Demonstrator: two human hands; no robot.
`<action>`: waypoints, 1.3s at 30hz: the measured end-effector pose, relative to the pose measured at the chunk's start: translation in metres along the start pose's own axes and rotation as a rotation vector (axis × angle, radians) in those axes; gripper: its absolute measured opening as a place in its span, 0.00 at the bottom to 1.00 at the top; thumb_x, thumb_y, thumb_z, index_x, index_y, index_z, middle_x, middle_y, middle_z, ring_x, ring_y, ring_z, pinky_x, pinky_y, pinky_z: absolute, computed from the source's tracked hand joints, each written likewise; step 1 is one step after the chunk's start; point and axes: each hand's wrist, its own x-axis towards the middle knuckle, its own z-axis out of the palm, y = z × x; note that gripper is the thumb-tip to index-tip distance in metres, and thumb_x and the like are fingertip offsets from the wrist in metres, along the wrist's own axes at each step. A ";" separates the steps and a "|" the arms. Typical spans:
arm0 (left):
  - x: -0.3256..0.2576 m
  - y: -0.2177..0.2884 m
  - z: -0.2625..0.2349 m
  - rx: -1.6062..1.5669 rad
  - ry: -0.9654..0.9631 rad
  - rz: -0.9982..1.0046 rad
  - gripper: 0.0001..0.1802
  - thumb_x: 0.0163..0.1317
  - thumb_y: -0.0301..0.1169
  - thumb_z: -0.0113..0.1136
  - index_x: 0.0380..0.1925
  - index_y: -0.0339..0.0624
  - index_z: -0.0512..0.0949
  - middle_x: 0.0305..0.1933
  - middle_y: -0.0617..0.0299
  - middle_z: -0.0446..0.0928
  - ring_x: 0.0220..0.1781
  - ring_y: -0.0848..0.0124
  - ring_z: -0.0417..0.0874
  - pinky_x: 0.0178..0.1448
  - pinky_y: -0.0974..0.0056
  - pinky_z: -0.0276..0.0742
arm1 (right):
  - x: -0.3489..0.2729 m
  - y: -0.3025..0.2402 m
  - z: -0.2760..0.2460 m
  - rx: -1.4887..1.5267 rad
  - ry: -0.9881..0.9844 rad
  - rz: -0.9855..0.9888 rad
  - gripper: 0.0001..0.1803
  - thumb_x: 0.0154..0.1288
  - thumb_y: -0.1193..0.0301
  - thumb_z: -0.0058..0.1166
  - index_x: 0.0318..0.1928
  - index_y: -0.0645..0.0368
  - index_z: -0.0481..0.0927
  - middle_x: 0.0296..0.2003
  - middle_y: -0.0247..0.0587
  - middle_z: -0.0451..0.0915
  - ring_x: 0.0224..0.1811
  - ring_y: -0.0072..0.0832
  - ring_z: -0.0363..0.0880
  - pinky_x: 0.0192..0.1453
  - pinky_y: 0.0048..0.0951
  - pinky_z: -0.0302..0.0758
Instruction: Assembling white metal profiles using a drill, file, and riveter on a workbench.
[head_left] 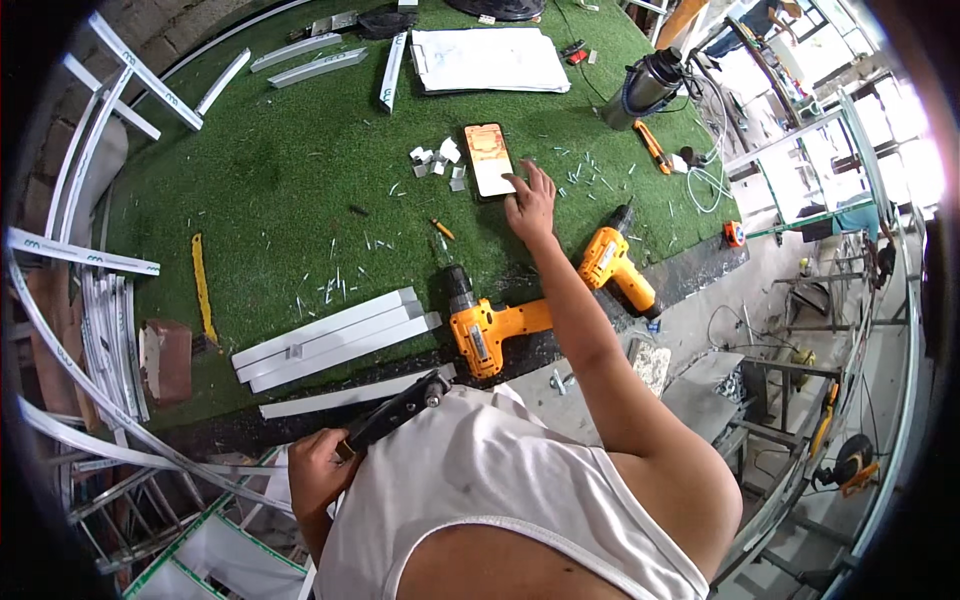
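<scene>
My right hand (pixel 530 202) reaches out over the green turf-covered bench (pixel 270 170), its fingers spread and one fingertip touching the lit screen of a smartphone (pixel 489 158) that lies flat there. My left hand (pixel 315 470) is low beside my body, gripping the handles of a black plier-like hand tool (pixel 398 408) whose head points up toward the bench edge. Two orange cordless drills (pixel 490 328) (pixel 617 262) lie on the bench on either side of my right forearm.
White profile lengths (pixel 335 338) lie stacked near the front edge, more at the back (pixel 300 60) and in curved bundles at left (pixel 100 330). Small white offcuts (pixel 437 160), a paper stack (pixel 488 60), a metal flask (pixel 645 88) and a yellow strip (pixel 202 285) are also on the bench.
</scene>
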 end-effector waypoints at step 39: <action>0.000 -0.007 0.002 0.007 -0.005 0.007 0.12 0.39 0.26 0.66 0.27 0.36 0.79 0.22 0.60 0.78 0.19 0.64 0.74 0.26 0.65 0.68 | -0.004 0.002 -0.003 0.068 -0.017 -0.041 0.18 0.50 0.69 0.53 0.45 0.53 0.81 0.54 0.43 0.73 0.56 0.43 0.68 0.61 0.41 0.63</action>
